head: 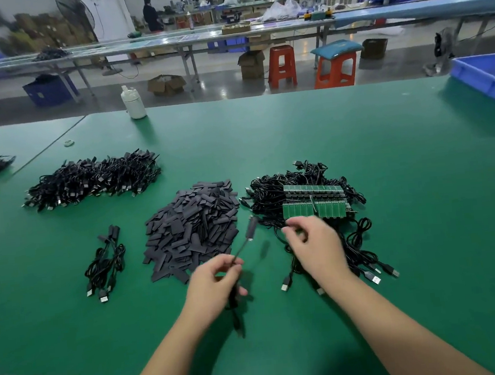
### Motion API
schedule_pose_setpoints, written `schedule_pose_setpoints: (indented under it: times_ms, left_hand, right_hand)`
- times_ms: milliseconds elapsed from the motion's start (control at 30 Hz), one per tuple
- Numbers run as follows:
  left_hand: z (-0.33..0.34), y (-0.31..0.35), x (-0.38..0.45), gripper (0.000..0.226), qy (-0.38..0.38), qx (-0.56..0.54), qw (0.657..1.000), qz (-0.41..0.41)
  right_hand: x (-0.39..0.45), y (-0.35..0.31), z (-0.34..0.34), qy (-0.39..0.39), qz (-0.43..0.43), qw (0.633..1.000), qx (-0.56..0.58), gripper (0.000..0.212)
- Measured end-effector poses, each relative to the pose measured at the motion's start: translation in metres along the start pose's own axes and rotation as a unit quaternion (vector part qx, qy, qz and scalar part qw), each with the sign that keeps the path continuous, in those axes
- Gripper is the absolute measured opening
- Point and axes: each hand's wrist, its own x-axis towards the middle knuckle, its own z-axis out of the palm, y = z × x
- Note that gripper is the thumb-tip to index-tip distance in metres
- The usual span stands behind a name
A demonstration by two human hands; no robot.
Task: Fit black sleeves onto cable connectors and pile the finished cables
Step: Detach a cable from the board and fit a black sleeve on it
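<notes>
Your left hand [216,281] pinches a thin black cable [240,250], its sleeved connector raised over the green table mat [390,173]. Your right hand [315,245], fingers curled, reaches into the tangled heap of unfinished black cables with green circuit boards [311,202]; I cannot tell whether it holds anything. Flat black sleeves [193,229] lie piled between. A blue plastic bin [485,75] sits far right, contents hidden.

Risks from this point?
1. The left hand pinches the cable well behind the sleeved connector, which is blurred in mid-air; the sleeve may slide off.
2. The right hand reaches into the tangled cables under the green boards; a pull could drag several out.
</notes>
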Motion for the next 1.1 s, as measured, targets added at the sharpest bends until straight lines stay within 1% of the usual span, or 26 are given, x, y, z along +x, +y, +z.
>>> schedule_pose_setpoints:
  times_ms: [67,100,200,267,333,400,467,533,567,600,633,667,700,733,800,833,867,900,933,1000,1067,1100]
  left_hand:
    - [-0.036,-0.008,0.013,0.012,0.074,0.068,0.995,-0.006]
    - [-0.056,-0.014,0.022,0.012,0.111,0.101,0.989,-0.013]
    - [-0.117,-0.035,0.051,0.018,0.224,0.201,0.953,-0.036]
    - [-0.150,-0.050,0.071,0.031,0.266,0.276,0.923,-0.041]
    - [-0.171,-0.063,0.084,0.045,0.252,0.350,0.900,-0.064]
    - [-0.177,-0.074,0.092,0.051,0.223,0.416,0.878,-0.081]
    - [-0.174,-0.082,0.094,0.047,0.214,0.494,0.840,-0.074]
    - [-0.164,-0.087,0.093,0.039,0.201,0.564,0.800,-0.040]
    - [-0.158,-0.088,0.091,0.036,0.192,0.581,0.791,-0.018]
    - [-0.150,-0.089,0.088,0.035,0.188,0.583,0.791,0.003]
    - [-0.141,-0.090,0.086,0.034,0.192,0.571,0.798,0.023]
    - [-0.132,-0.089,0.083,0.033,0.198,0.550,0.810,0.041]
    - [-0.122,-0.089,0.080,0.031,0.202,0.526,0.824,0.056]
    - [-0.113,-0.087,0.078,0.030,0.199,0.501,0.839,0.067]
    - [-0.095,-0.085,0.075,0.030,0.189,0.458,0.865,0.075]
    - [-0.088,-0.084,0.074,0.032,0.187,0.446,0.872,0.074]
    - [-0.082,-0.083,0.073,0.035,0.188,0.443,0.874,0.072]
    - [-0.078,-0.082,0.073,0.039,0.190,0.444,0.873,0.070]
    - [-0.074,-0.081,0.073,0.042,0.192,0.443,0.873,0.067]
    - [-0.069,-0.081,0.075,0.046,0.186,0.439,0.878,0.054]
    - [-0.067,-0.081,0.076,0.045,0.180,0.439,0.880,0.037]
    - [-0.067,-0.080,0.077,0.042,0.181,0.440,0.879,0.030]
  right_hand:
    - [0.009,0.009,-0.009,0.049,-0.038,0.991,-0.122,0.033]
    - [0.012,0.014,-0.012,0.050,-0.047,0.984,-0.166,0.039]
    - [0.017,0.024,-0.016,0.003,-0.053,0.964,-0.261,0.048]
    - [0.017,0.026,-0.014,-0.026,-0.054,0.952,-0.301,0.047]
    - [0.016,0.026,-0.011,-0.030,-0.054,0.946,-0.319,0.046]
    - [0.018,0.026,-0.009,-0.007,-0.055,0.948,-0.314,0.045]
    - [0.019,0.025,-0.009,0.030,-0.065,0.954,-0.291,0.040]
    - [0.021,0.024,-0.012,0.069,-0.067,0.967,-0.237,0.030]
    - [0.022,0.022,-0.015,0.085,-0.061,0.975,-0.196,0.024]
    - [0.022,0.020,-0.017,0.097,-0.050,0.983,-0.148,0.018]
    - [0.022,0.017,-0.020,0.102,-0.035,0.990,-0.095,0.013]
    - [0.022,0.014,-0.022,0.099,-0.015,0.994,-0.042,0.011]
    - [0.021,0.010,-0.023,0.085,0.013,0.996,0.016,0.012]
    - [0.020,0.005,-0.024,0.060,0.045,0.994,0.084,0.016]
    - [0.018,-0.009,-0.027,-0.014,0.092,0.968,0.233,0.019]
    - [0.015,-0.015,-0.029,-0.053,0.093,0.953,0.284,0.021]
    - [0.013,-0.021,-0.032,-0.097,0.081,0.946,0.298,0.023]
    - [0.010,-0.024,-0.034,-0.144,0.059,0.949,0.274,0.026]
    - [0.006,-0.025,-0.034,-0.193,0.031,0.956,0.219,0.027]
    - [-0.003,-0.022,-0.027,-0.264,-0.023,0.961,0.077,0.028]
    - [-0.011,-0.012,-0.015,-0.276,-0.028,0.961,-0.022,0.023]
    - [-0.013,-0.006,-0.010,-0.271,-0.014,0.962,-0.040,0.020]
